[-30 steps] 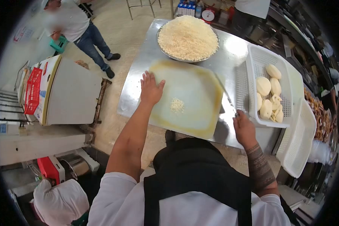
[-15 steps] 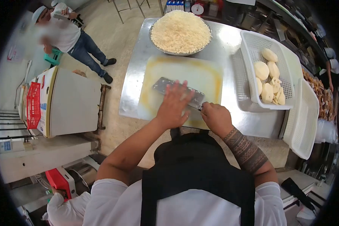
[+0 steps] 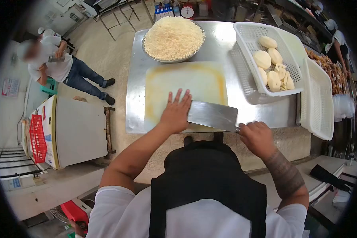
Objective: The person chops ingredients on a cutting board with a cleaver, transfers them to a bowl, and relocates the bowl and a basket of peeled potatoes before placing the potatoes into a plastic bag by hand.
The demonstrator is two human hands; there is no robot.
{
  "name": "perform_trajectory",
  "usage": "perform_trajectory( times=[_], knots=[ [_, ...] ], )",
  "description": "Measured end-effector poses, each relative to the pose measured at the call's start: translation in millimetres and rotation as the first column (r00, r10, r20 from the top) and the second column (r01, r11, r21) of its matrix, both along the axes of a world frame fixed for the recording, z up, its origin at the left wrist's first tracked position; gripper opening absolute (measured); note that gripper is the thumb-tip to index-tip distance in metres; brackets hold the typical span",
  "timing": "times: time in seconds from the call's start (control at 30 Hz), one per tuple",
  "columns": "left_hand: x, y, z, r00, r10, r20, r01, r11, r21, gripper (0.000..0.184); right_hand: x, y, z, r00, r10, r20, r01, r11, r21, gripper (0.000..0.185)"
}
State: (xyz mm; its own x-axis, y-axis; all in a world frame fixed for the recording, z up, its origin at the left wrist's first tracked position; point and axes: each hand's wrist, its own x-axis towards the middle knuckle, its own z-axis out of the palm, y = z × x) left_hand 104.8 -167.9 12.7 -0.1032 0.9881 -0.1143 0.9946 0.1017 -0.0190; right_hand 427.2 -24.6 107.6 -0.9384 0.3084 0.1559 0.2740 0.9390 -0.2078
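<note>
A broad-bladed cleaver [image 3: 213,115] lies low over the front right part of the pale cutting board [image 3: 186,79]. Its handle is in my right hand [image 3: 258,137], whose fingers are wrapped round it just past the board's right edge. My left hand [image 3: 177,113] rests on the board with fingers spread, beside the tip end of the blade; its palm side is hidden. A metal bowl heaped with chopped pale pieces [image 3: 173,39] stands behind the board.
A white perforated basket [image 3: 242,51] with several peeled potatoes [image 3: 262,59] stands right of the board on the metal table [image 3: 137,91]. Another white basket [image 3: 317,99] is further right. A person [image 3: 53,59] stands at the left.
The cleaver came from the right onto the board, where my left hand lay over it, and now shows beside that hand. The small chopped heap seen earlier on the board no longer shows.
</note>
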Motion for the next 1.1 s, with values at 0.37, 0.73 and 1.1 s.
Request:
perform_trajectory(
  times=[0.37, 0.73, 1.1],
  knots=[
    [-49.0, 4.1, -86.2, 0.933, 0.126, 0.337, -0.215, 0.946, 0.241, 0.089, 37.2, -62.2, -81.1, 0.71, -0.696, 0.107, 0.539, 0.439, -0.719, 0.038],
    [-23.7, 13.3, -43.2, 0.849, 0.186, 0.494, -0.296, 0.943, 0.153, 0.032, -90.2, -70.3, -40.8, 0.951, -0.304, 0.062, 0.293, 0.814, -0.501, 0.038],
    [-28.3, 0.3, -45.3, 0.842, 0.206, 0.499, -0.275, 0.959, 0.067, 0.029, -126.5, -74.2, -73.8, 0.963, -0.254, 0.085, 0.253, 0.759, -0.6, 0.039]
  ],
)
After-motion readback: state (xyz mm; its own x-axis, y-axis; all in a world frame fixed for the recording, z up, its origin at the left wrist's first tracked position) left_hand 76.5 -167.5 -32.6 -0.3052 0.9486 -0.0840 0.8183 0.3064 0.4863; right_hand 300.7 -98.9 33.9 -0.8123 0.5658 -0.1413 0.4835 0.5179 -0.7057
